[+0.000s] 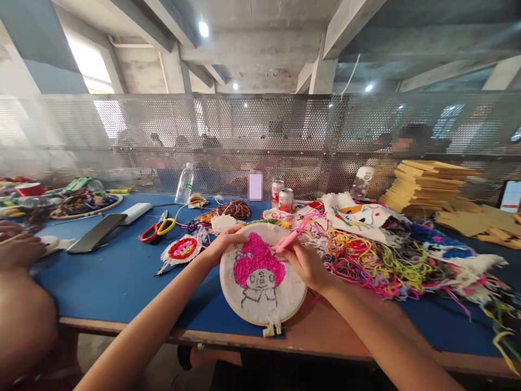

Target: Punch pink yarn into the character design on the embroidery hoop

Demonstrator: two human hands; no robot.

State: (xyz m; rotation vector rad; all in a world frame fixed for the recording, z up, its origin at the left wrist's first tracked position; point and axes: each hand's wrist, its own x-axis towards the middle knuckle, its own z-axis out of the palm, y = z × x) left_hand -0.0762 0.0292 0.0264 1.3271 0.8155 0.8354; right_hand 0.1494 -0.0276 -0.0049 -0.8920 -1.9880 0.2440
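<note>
The embroidery hoop [262, 275] rests at the desk's [114, 277] near edge, its upper rim gripped by the left hand [223, 242]. The right hand [303, 262] pinches a pink punch needle [293, 237], tip hidden in pink stitching. Tangled yarn [378, 260] lies just beside.

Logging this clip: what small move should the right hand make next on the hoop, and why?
Probably another punch beside the pink patch: the right hand holds the pink punch needle at the pink area's edge on the embroidery hoop, steadied by the left hand.

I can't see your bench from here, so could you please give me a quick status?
Left hand grips hoop rim. Right hand holds pink needle on it. Yarn heaped right.
</note>
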